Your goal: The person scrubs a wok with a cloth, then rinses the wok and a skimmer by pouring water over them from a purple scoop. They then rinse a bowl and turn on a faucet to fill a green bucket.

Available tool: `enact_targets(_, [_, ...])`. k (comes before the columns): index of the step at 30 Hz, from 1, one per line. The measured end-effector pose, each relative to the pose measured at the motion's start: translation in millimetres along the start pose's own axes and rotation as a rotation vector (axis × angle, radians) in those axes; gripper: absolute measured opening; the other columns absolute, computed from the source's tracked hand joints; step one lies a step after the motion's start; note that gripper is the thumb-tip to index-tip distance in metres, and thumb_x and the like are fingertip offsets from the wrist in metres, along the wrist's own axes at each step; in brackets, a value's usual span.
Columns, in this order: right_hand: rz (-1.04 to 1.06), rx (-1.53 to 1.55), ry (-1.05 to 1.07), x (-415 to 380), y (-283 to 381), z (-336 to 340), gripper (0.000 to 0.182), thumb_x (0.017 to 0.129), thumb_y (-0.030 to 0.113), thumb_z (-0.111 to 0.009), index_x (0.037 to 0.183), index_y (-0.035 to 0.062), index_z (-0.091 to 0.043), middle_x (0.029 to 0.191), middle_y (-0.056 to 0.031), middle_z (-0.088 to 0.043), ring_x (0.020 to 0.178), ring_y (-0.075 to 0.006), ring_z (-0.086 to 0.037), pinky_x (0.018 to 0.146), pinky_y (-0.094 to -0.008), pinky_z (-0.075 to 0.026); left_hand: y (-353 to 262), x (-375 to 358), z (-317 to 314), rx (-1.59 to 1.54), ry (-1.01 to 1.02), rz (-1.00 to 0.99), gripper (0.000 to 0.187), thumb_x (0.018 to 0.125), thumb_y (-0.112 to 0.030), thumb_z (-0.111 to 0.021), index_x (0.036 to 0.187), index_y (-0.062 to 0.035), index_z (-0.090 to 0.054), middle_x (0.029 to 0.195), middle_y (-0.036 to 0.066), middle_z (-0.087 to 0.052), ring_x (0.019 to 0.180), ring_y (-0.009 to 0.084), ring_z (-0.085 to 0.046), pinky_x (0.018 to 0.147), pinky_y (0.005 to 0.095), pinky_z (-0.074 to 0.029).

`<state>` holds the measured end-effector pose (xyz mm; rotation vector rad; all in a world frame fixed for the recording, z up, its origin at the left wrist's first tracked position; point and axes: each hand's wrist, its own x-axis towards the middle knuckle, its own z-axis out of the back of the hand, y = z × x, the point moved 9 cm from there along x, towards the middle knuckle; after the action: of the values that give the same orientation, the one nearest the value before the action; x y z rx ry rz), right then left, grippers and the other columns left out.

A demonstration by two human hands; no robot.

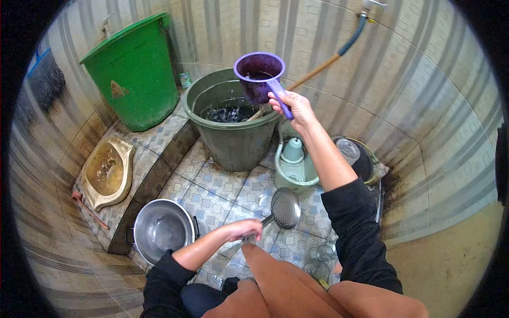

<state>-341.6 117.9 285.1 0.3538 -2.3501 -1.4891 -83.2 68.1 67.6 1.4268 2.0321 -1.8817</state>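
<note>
My right hand (pixel 294 108) is closed round the handle of a purple water dipper (pixel 259 91), which is held over the right rim of a large dark green bucket (pixel 233 146). Water ripples and splashes inside the bucket. Lower down, my left hand (pixel 241 231) grips the handle of a metal skimmer (pixel 286 208). Its round perforated head points up and right over the tiled floor. To the left of that hand stands a metal pot (pixel 164 231) with dark side handles. Brown cloth hides part of the floor below my hands.
A green tub (pixel 135 79) leans on the wall above a tiled ledge with a squat toilet (pixel 110 172) and a red-headed brush (pixel 78 196). A pale green pail (pixel 296 183) stands beside the bucket. Glasses (pixel 321 259) are on the floor. A hose (pixel 318 69) hangs from the wall tap.
</note>
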Motion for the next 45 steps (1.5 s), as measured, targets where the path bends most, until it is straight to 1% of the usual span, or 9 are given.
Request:
enact_targets(5, [0.048, 0.194, 0.159, -94.0, 47.2, 16.4, 0.045, 0.071, -0.002, -0.057, 0.112, -0.0019, -0.04, 0.105, -0.0076, -0.051, 0.091, -0.0119, -0.052, 0.075, -0.0218, -0.044, -51.5, 53.0, -63.9, -0.162, 0.109, 0.201, 0.022, 0.07, -0.029, -0.051, 0.069, -0.0071, -0.05, 0.065, 0.004, -0.056, 0.038, 0.0096, -0.044, 0.038, 0.0213, -0.037])
enact_targets(11, [-0.09, 0.066, 0.025, -178.5, 26.7, 83.2, 0.046, 0.063, -0.007, -0.062, 0.105, 0.0011, -0.045, 0.085, -0.0012, -0.052, 0.081, -0.0126, -0.054, 0.073, -0.0237, -0.044, -84.0, 126.7, -144.7, -0.302, 0.307, 0.384, 0.034, 0.069, -0.035, -0.049, 0.071, -0.0012, -0.055, 0.054, 0.003, -0.056, 0.041, 0.0105, -0.049, 0.039, 0.0208, -0.04])
enact_targets(17, [-0.034, -0.082, -0.168, -220.9, 24.6, 157.3, 0.041, 0.06, -0.01, -0.061, 0.097, 0.0014, -0.047, 0.083, -0.0046, -0.053, 0.075, -0.0151, -0.056, 0.068, -0.0259, -0.047, -85.6, 182.4, -176.6, -0.411, 0.124, 0.311, 0.045, 0.075, -0.047, -0.042, 0.069, -0.0039, -0.053, 0.057, 0.003, -0.056, 0.039, 0.0111, -0.046, 0.038, 0.0219, -0.04])
enact_targets(19, [0.021, -0.225, -0.267, -229.2, 31.4, 182.4, 0.04, 0.059, -0.012, -0.06, 0.095, 0.0006, -0.048, 0.081, -0.0058, -0.054, 0.073, -0.0152, -0.056, 0.068, -0.0262, -0.047, -66.8, 199.7, -187.2, -0.463, 0.206, 0.503, 0.049, 0.076, -0.052, -0.037, 0.069, -0.0053, -0.05, 0.061, 0.003, -0.056, 0.04, 0.0109, -0.046, 0.039, 0.0222, -0.04])
enact_targets(27, [0.111, -0.483, -0.466, -244.0, 52.7, 222.9, 0.033, 0.058, -0.015, -0.056, 0.088, -0.0009, -0.053, 0.078, -0.0056, -0.057, 0.07, -0.0131, -0.057, 0.064, -0.0245, -0.048, -85.4, 226.3, -180.3, -0.457, -0.166, 0.343, 0.036, 0.079, -0.042, -0.039, 0.059, -0.0127, -0.042, 0.064, 0.003, -0.056, 0.047, 0.0123, -0.05, 0.04, 0.0223, -0.04])
enact_targets(28, [0.156, -0.659, -0.516, -248.2, 61.2, 224.0, 0.032, 0.057, -0.015, -0.056, 0.087, -0.0006, -0.054, 0.078, -0.0049, -0.058, 0.07, -0.0124, -0.057, 0.065, -0.0247, -0.047, -90.6, 227.5, -179.0, -0.426, -0.141, 0.311, 0.037, 0.079, -0.041, -0.039, 0.058, -0.0106, -0.043, 0.064, 0.004, -0.056, 0.051, 0.0134, -0.052, 0.044, 0.0236, -0.043])
enact_targets(32, [0.199, -0.57, -0.47, -247.1, 63.8, 220.0, 0.033, 0.057, -0.014, -0.055, 0.087, -0.0003, -0.054, 0.078, -0.005, -0.059, 0.072, -0.0127, -0.058, 0.065, -0.0252, -0.047, -104.5, 236.4, -168.0, -0.423, -0.202, 0.197, 0.033, 0.08, -0.033, -0.043, 0.058, -0.0088, -0.044, 0.061, 0.007, -0.054, 0.053, 0.0164, -0.054, 0.052, 0.028, -0.05])
enact_targets(40, [0.161, -0.568, -0.518, -255.6, 63.0, 222.1, 0.033, 0.058, -0.014, -0.055, 0.088, 0.0003, -0.055, 0.076, -0.0053, -0.059, 0.071, -0.0126, -0.058, 0.064, -0.0246, -0.047, -112.8, 250.8, -164.9, -0.743, -0.154, 0.14, 0.018, 0.078, -0.02, -0.05, 0.066, -0.0067, -0.048, 0.058, 0.003, -0.05, 0.054, 0.0158, -0.055, 0.052, 0.0305, -0.053])
enact_targets(45, [0.206, -0.62, -0.529, -255.1, 62.7, 223.5, 0.03, 0.058, -0.015, -0.054, 0.085, -0.0008, -0.056, 0.073, -0.0051, -0.059, 0.069, -0.0119, -0.058, 0.063, -0.0241, -0.047, -113.1, 260.2, -163.9, -0.899, -0.186, 0.228, 0.027, 0.08, -0.027, -0.047, 0.066, -0.0044, -0.047, 0.07, 0.007, -0.053, 0.062, 0.021, -0.057, 0.057, 0.0338, -0.052])
